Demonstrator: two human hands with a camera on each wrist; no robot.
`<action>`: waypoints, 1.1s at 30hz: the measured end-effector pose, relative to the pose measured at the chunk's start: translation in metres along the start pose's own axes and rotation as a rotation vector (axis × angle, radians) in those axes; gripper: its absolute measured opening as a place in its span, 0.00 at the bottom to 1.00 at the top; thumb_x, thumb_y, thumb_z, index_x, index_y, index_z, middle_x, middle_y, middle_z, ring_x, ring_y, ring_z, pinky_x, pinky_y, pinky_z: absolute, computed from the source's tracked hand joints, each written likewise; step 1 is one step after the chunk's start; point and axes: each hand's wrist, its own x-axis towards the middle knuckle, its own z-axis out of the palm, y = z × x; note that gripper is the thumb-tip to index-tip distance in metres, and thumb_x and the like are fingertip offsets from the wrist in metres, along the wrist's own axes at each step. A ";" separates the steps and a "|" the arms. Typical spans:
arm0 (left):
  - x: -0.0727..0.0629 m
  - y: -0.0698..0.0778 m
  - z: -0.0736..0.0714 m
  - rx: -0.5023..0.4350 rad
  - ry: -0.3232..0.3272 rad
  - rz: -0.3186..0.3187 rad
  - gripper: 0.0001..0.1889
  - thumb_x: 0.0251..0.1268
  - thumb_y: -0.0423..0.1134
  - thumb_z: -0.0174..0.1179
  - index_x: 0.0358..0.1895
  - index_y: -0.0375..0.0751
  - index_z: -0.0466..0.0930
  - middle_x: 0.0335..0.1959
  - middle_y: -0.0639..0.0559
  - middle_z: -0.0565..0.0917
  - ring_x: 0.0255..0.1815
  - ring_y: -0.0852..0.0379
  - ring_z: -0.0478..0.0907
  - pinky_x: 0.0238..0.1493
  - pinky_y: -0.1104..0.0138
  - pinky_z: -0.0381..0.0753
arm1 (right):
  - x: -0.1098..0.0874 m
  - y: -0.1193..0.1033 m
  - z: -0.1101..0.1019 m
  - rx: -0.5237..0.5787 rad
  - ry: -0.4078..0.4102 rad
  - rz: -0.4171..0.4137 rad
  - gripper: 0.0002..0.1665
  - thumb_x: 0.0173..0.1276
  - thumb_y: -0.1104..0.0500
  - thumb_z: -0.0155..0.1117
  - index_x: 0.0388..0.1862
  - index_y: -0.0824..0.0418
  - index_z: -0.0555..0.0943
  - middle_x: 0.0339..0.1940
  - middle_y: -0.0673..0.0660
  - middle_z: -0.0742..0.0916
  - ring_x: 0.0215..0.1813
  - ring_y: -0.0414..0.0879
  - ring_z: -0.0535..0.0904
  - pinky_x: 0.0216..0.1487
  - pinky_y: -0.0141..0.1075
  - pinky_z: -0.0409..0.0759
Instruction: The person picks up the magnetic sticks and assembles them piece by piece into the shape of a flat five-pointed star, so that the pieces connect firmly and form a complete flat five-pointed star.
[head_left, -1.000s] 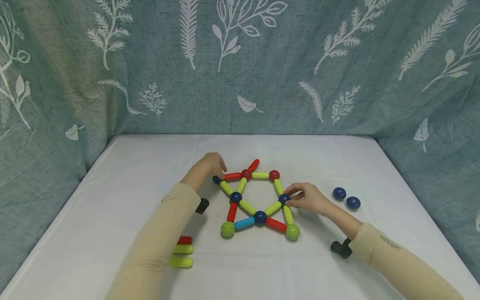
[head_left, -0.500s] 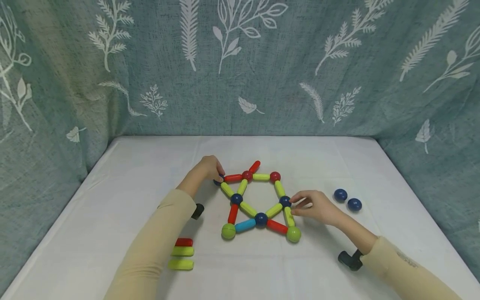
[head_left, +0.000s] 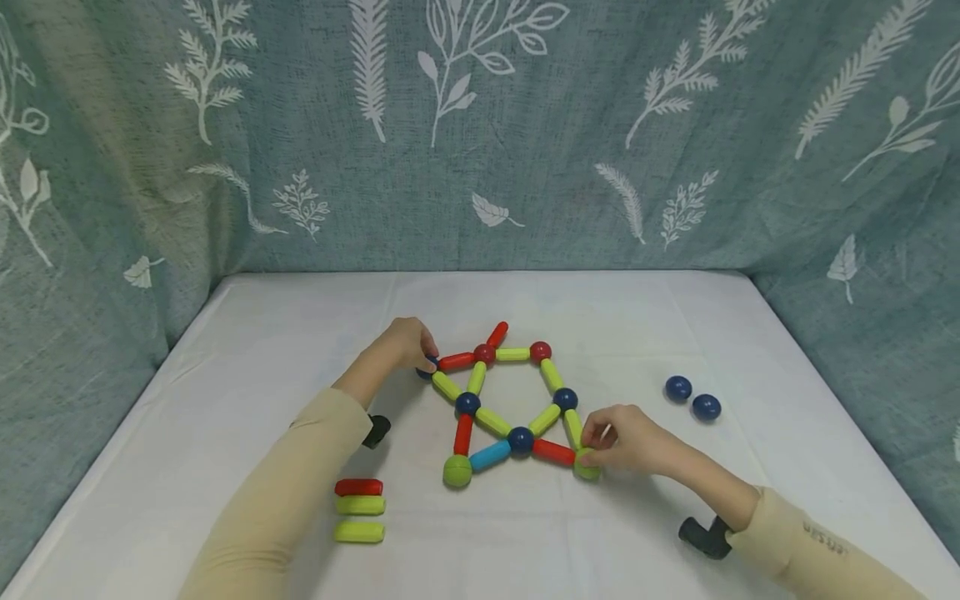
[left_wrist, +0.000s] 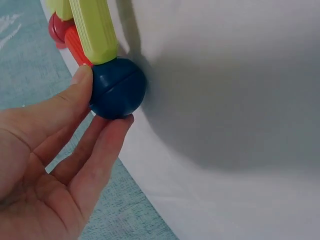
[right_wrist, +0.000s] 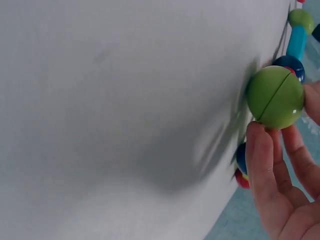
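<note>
A flat frame of coloured sticks and balls lies on the white cloth, looking like a magnetic building set. At its left corner my left hand (head_left: 405,343) pinches a blue ball (left_wrist: 119,89) between thumb and fingers. A red stick (head_left: 456,362) and a yellow-green stick (head_left: 447,385) meet that ball. My right hand (head_left: 626,442) holds the green ball (right_wrist: 275,97) at the lower right corner, thumb on one side and fingertips on the other. Another green ball (head_left: 457,472) sits at the lower left, joined to a blue stick (head_left: 489,455). One red stick (head_left: 498,334) sticks out from the top.
Two loose blue balls (head_left: 678,388) lie to the right. By my left sleeve are a loose red stick (head_left: 358,487) and two yellow-green sticks (head_left: 359,532). Behind the white table (head_left: 637,317) hangs a green patterned curtain (head_left: 555,208).
My right hand has let go of the blue ball at the frame's right and moved down to the green corner ball. My left hand stays at its blue ball, which has shifted slightly left and down.
</note>
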 end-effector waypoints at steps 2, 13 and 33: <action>-0.006 -0.003 0.001 0.041 0.004 0.020 0.08 0.50 0.34 0.67 0.35 0.36 0.84 0.32 0.48 0.82 0.35 0.54 0.76 0.40 0.64 0.76 | 0.001 0.000 -0.003 -0.009 0.001 0.026 0.09 0.51 0.58 0.72 0.27 0.57 0.79 0.27 0.48 0.80 0.30 0.41 0.77 0.30 0.31 0.77; -0.051 -0.010 0.019 0.133 0.029 0.120 0.10 0.47 0.38 0.70 0.28 0.36 0.81 0.24 0.51 0.78 0.27 0.55 0.74 0.31 0.64 0.75 | 0.018 0.008 -0.022 -0.109 0.105 0.127 0.07 0.54 0.62 0.69 0.32 0.61 0.81 0.31 0.52 0.83 0.31 0.43 0.77 0.30 0.34 0.77; -0.099 0.026 0.059 0.030 -0.026 0.245 0.19 0.41 0.39 0.74 0.12 0.40 0.69 0.09 0.56 0.66 0.15 0.61 0.63 0.19 0.72 0.62 | 0.067 0.031 -0.045 0.003 0.233 0.267 0.16 0.62 0.62 0.62 0.49 0.67 0.78 0.50 0.66 0.80 0.45 0.55 0.77 0.40 0.39 0.79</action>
